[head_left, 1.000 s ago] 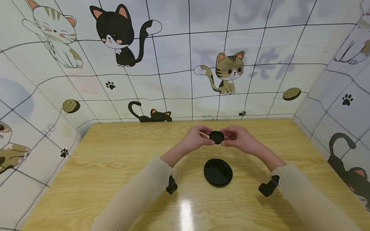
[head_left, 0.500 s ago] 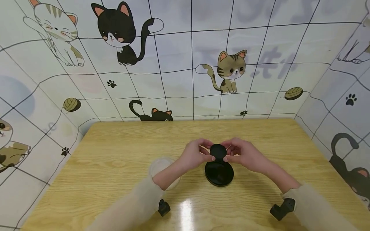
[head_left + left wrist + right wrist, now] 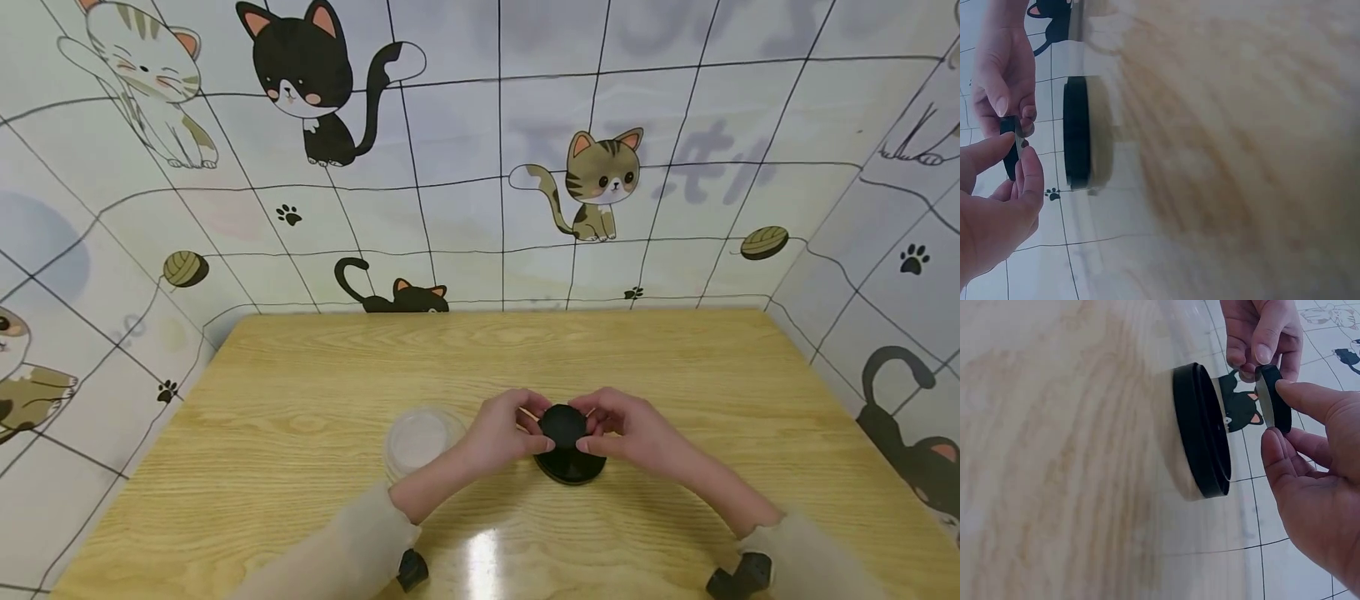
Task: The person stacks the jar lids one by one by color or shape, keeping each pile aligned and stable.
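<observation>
carefully does it: the small black disc (image 3: pixel 562 423) is pinched between both hands, held just above the larger black round lid (image 3: pixel 570 467) that lies flat on the desk (image 3: pixel 300 400). to do this step well, i judge the disc should be kept level and centred over the lid below, with the fingertips at its rim only, so nothing tips or slides as it comes down.

the left hand (image 3: pixel 501 433) grips the disc's left edge, thumb and forefinger closed on it; in the left wrist view the disc (image 3: pixel 1010 147) shows edge-on between those fingers, apart from the lid (image 3: pixel 1077 131). the right hand (image 3: pixel 630 433) pinches the opposite edge the same way, and the right wrist view shows the thumb and fingers wrapped on the disc's rim (image 3: pixel 1272 397), with a clear gap to the lid (image 3: pixel 1200 431). both wrists are low over the desk, palms turned toward each other, forearms angled in from either side.

a clear round lid (image 3: pixel 423 437) lies on the desk just left of the left hand, untouched.
</observation>
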Demonstrator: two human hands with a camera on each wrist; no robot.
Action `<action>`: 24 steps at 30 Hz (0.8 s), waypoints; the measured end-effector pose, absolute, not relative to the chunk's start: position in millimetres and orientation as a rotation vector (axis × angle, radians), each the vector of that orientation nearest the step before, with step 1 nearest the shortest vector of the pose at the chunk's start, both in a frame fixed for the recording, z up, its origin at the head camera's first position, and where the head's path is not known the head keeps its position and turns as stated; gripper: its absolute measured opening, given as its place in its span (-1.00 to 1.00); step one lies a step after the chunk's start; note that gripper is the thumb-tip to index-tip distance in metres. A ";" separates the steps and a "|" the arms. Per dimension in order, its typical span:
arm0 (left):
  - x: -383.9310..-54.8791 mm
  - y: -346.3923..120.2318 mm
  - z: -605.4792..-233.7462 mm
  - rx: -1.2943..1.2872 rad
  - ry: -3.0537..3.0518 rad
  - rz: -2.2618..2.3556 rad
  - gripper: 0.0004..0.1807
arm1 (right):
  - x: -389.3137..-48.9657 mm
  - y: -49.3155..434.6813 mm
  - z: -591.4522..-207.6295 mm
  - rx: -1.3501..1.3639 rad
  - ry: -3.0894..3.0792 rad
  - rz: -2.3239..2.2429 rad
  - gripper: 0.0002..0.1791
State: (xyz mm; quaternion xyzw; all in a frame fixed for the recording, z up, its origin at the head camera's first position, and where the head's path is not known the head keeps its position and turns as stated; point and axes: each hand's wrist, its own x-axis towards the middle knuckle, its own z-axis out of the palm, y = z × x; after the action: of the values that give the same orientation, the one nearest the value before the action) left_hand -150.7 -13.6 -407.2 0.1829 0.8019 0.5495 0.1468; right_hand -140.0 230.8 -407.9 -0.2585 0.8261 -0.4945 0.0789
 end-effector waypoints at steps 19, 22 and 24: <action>-148.9 -14.4 -427.2 0.584 2.341 1.448 -0.51 | -137.5 221.5 -426.8 -0.803 2.500 -1.324 -0.51; -149.3 -13.3 -428.9 0.591 2.335 1.440 -0.50 | -137.6 221.3 -429.0 -0.784 2.512 -1.291 -0.51; -149.5 -12.5 -429.4 0.601 2.334 1.437 -0.50 | -137.7 221.1 -429.8 -0.781 2.521 -1.270 -0.51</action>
State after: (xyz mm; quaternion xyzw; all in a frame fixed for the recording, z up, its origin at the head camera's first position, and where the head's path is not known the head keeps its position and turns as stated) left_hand -149.5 -12.5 -429.4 0.2111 0.8202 0.5049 0.1668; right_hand -137.7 221.1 -429.8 -0.2653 0.8559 -0.4310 0.1061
